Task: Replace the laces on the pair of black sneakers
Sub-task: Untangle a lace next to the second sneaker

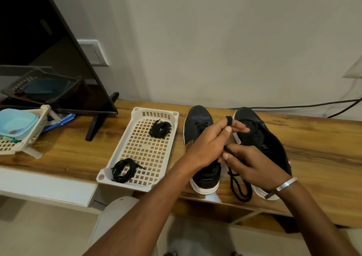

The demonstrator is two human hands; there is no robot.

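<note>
Two black sneakers with white soles stand side by side on the wooden shelf, the left sneaker (197, 126) still laced and the right sneaker (270, 144) with its toe toward the wall. My left hand (213, 144) hovers over them with a black lace (240, 187) wound round its fingers. My right hand (252, 165) pinches the same lace just below; the rest hangs in loops down to the shelf's front edge. A white perforated tray (145, 148) to the left holds two coiled black laces, one at its far end (159, 129) and one at its near end (124, 170).
A dark TV screen (39, 50) on a black stand fills the left. A second white basket (23, 134) with a blue tub sits at the far left. A black cable (313, 105) runs along the wall behind the sneakers. The wooden shelf (323, 148) extends right.
</note>
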